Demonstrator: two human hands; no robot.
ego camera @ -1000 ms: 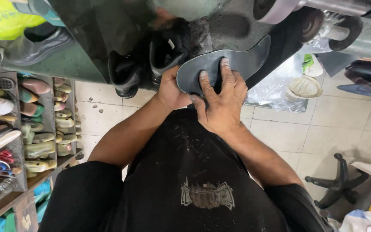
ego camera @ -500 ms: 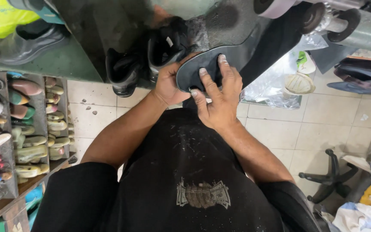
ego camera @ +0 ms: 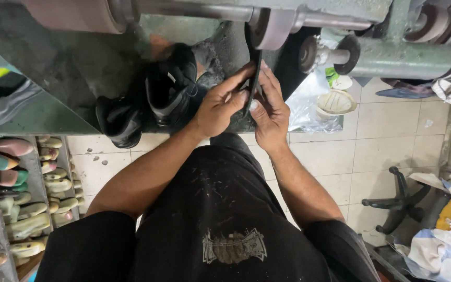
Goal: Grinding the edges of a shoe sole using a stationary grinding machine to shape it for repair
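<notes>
A thin dark shoe sole point(ego camera: 254, 78) stands on edge between both my hands, its upper end up against a pale grinding wheel point(ego camera: 273, 27) on a metal shaft. My left hand point(ego camera: 220, 104) presses the sole's left face with its fingers stretched along it. My right hand point(ego camera: 269, 107) grips the right face, fingers pointing up. Only the sole's narrow edge shows.
A green machine body point(ego camera: 53, 68) fills the top, with a shaft and rollers point(ego camera: 392, 52) to the right. Black shoes point(ego camera: 168, 89) sit beneath it. Racks of shoe lasts point(ego camera: 27, 198) line the left. A chair base point(ego camera: 400, 201) and cloth pile point(ego camera: 450, 240) lie right.
The sole has been turned from flat to on edge and raised up to the grinding wheel. Both hands shifted to pinch it from either side, and the view tilted upward.
</notes>
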